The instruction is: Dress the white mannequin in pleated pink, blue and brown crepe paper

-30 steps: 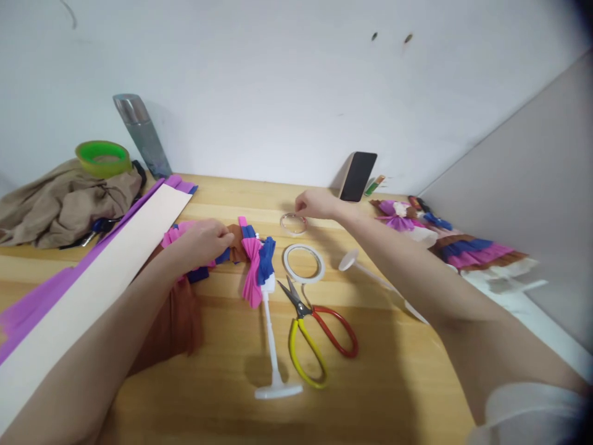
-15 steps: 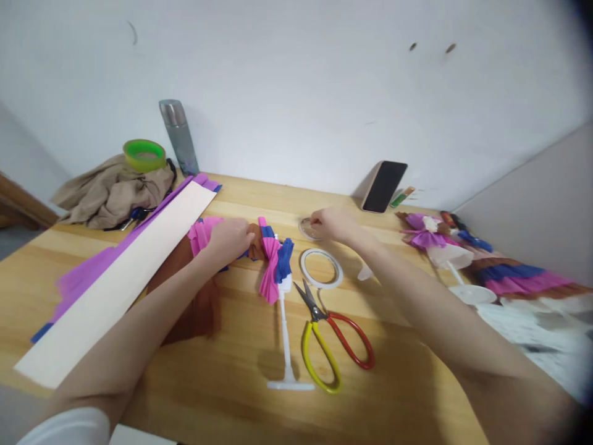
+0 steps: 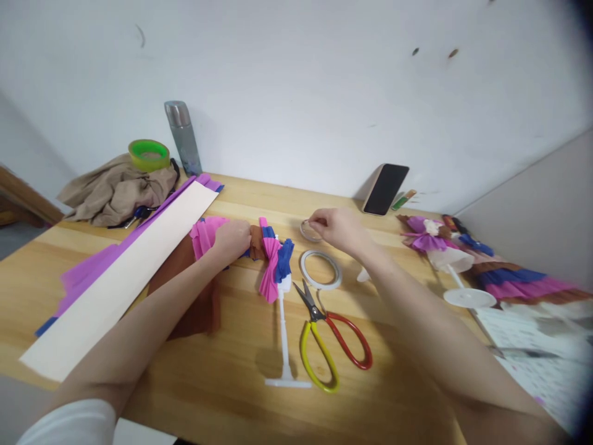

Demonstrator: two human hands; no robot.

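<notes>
My left hand [image 3: 231, 240] is closed on a gathered strip of crepe paper, with pink crepe [image 3: 206, 233] on one side of it and brown crepe [image 3: 256, 242] on the other. Beside it lies a white plastic stand [image 3: 284, 337] dressed at its top with a pink crepe bow [image 3: 269, 272] and blue crepe [image 3: 284, 261]. My right hand [image 3: 338, 230] is pinched at the edge of a small clear ring [image 3: 304, 231]; whatever its fingertips hold is too small to make out. Below are a white tape roll [image 3: 303, 267] and scissors [image 3: 315, 314] with one yellow and one red handle.
A long white card strip [image 3: 125, 278] lies over purple crepe [image 3: 86, 269] at left. Behind are a cloth [image 3: 109, 194], green tape [image 3: 149, 164] and a flask [image 3: 184, 139]. A phone [image 3: 385, 188] leans on the wall; a finished crepe figure [image 3: 428, 238] and paper sheets [image 3: 532, 364] are at right.
The right hand has shifted very slightly at the small ring, its fingers still pinched. The left hand stays on the crepe. The whole view has tilted a little.
</notes>
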